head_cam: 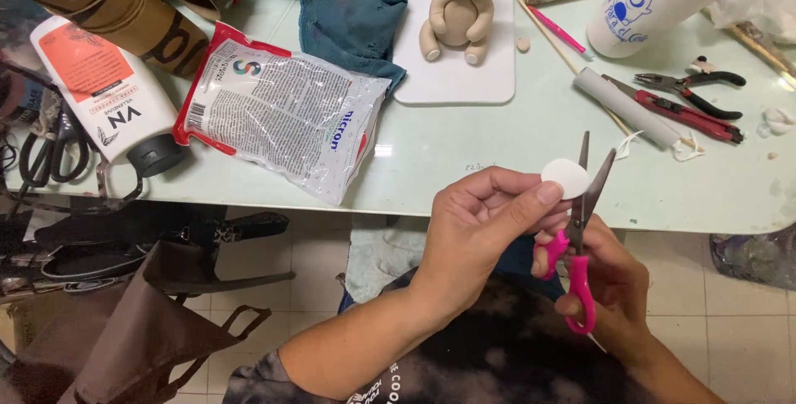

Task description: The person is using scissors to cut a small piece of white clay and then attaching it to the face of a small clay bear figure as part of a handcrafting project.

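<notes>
White disc meeting open scissor blades above the near tabletop edge

We are pinching a small white disc [565, 178] between thumb and fingertips of our left hand [485, 213], holding it up just left of the pink-handled scissors [580, 238], whose long axis is running near to far with tips pointing far. Our right hand [605, 280] is clamped through the pink loops, blades spread apart, and the disc's right rim is sitting in the open V. Both hands are touching close together over the pale green tabletop [497, 139], well apart from the beige clay figure [461, 8] on its white board [453, 77] farther back.
</notes>
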